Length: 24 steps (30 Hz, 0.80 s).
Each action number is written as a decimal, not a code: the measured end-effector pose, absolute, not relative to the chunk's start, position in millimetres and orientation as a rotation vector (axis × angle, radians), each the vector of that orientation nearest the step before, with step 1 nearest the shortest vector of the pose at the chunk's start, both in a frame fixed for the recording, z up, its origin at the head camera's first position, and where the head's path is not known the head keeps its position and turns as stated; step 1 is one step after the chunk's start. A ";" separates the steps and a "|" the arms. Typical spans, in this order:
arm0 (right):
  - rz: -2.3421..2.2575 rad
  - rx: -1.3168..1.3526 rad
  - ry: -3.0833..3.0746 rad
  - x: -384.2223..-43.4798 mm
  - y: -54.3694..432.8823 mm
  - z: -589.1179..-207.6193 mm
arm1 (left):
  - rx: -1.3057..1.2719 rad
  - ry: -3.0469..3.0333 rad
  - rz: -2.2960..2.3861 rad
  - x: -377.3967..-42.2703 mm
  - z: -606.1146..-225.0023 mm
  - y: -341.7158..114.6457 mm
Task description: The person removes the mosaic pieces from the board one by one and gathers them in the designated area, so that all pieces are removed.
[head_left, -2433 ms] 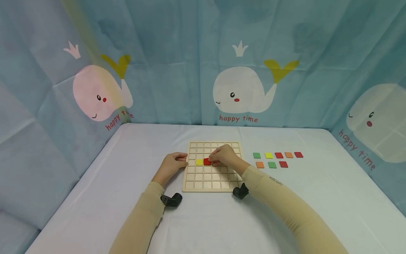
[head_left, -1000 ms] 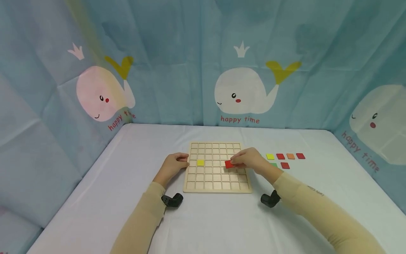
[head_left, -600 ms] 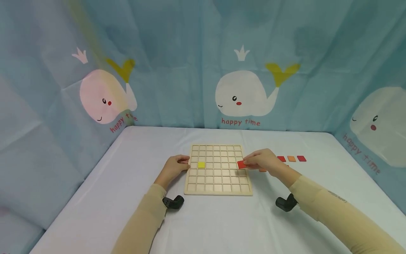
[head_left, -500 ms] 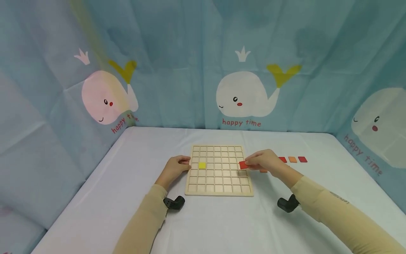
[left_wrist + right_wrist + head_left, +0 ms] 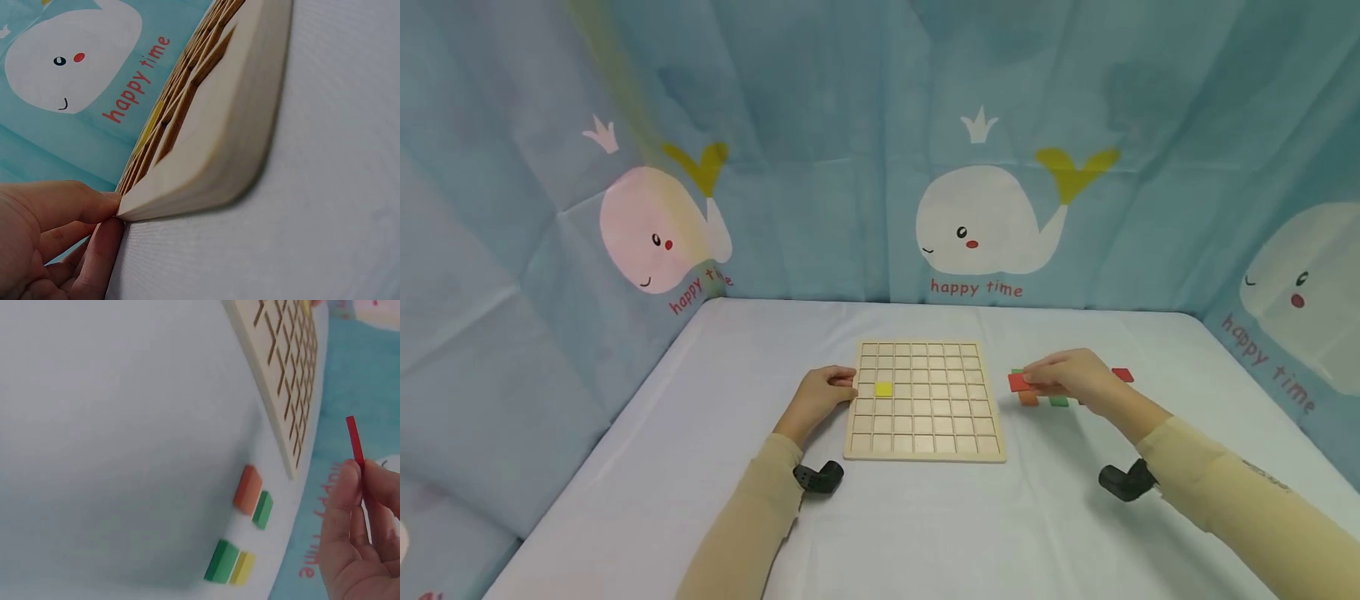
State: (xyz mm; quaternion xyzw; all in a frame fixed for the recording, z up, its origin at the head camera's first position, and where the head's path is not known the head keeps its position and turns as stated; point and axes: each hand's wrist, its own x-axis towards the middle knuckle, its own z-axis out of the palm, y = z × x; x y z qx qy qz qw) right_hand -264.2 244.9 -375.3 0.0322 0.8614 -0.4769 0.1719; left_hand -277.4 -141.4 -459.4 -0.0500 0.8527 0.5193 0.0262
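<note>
A wooden grid board (image 5: pixel 925 446) lies flat in the middle of the white table. One yellow tile (image 5: pixel 883 389) sits in a cell near its left side. My left hand (image 5: pixel 820 400) holds the board's left edge, thumb and fingertips at the rim. Pinched between thumb and fingers of my right hand (image 5: pixel 1078 377), a square red tile (image 5: pixel 1018 382) is off to the right of the board. In the right wrist view this red tile (image 5: pixel 354 440) appears edge-on above the fingertips. Underneath that hand, an orange tile (image 5: pixel 1028 399) and a green tile (image 5: pixel 1058 402) lie on the table.
Beyond the right hand lies another red tile (image 5: pixel 1122 375); several of the loose tiles are partly hidden by the hand. A yellow tile (image 5: pixel 242 569) shows in the right wrist view. Blue curtains (image 5: pixel 820 225) printed with whales stand behind the table (image 5: pixel 910 533).
My right hand has lifted the red tile out of the cell beside the yellow one and carried it right, off the board and over the loose tiles. The left hand stays at the board's edge.
</note>
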 end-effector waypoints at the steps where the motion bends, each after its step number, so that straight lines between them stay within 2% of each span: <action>1: -1.352 0.102 2.440 -263.5 249.4 -375.5 | -0.154 2.634 1.605 -277.8 -459.5 -140.7; 24: -1.288 0.171 2.507 -269.6 332.1 -386.2 | -0.185 2.624 1.577 -280.3 -454.4 -145.8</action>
